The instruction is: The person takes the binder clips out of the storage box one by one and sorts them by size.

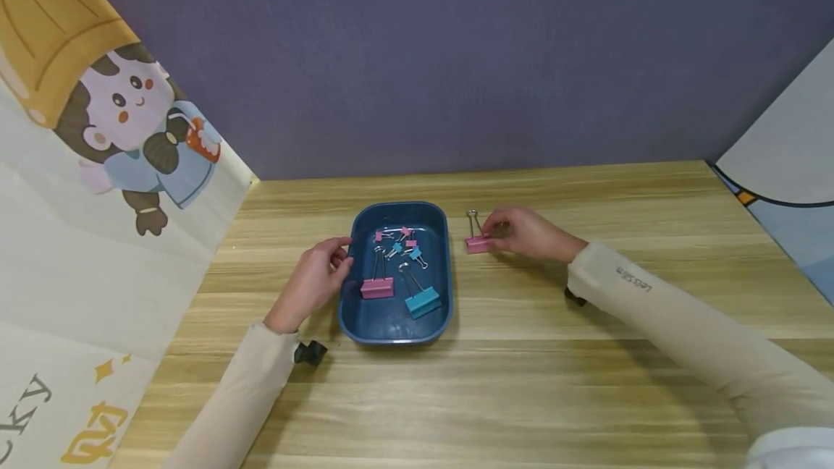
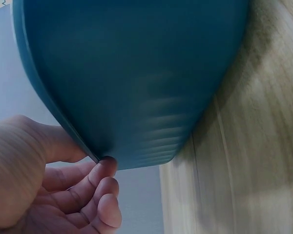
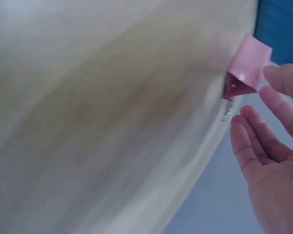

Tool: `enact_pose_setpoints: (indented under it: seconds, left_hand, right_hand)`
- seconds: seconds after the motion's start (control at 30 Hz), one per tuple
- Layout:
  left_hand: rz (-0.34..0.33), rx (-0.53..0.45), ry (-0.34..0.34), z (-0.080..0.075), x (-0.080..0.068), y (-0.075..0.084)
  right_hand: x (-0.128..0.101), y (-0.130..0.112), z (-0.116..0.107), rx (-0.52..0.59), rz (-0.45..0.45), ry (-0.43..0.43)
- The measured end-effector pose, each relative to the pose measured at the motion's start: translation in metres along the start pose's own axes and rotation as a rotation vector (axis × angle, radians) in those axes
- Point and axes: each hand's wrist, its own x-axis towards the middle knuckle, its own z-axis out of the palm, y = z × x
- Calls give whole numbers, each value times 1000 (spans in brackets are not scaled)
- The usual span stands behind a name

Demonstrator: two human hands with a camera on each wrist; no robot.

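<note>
Head view: left hand (image 1: 315, 277) grip on tray (image 1: 397, 329) rim | right wrist view: right hand (image 3: 273, 146) released beside pink clip (image 3: 248, 68)

Head view: bright, even, diffuse light; sharp focus; soft shadows under sleeves and beside tray (image 1: 345, 310) on bench (image 1: 521, 382). Straight edges bow slightly toward frame borders. Both wrist views: strong motion blur, soft focus, wood grain smeared; right wrist view pale, washed out.

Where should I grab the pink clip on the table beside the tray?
Pinch the pink clip across its folded body from the right, where the right hand already is. One wire handle stands up at its far end; the blue tray blocks the left side.
</note>
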Motion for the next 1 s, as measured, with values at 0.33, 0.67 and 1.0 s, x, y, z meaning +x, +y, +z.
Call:
enact_pose_setpoints:
  seconds: [0.33, 0.67, 1.0]
  left_hand:
    - [-6, 2, -17, -1, 0, 0]
    - [29, -3, 0, 0, 2, -1]
    - [5, -17, -4, 1, 2, -1]
  right_hand:
    - [5, -30, -14, -16, -67, 8]
    - [14, -65, -19, -50, -181, 61]
    - [25, -100, -2, -61, -274, 15]
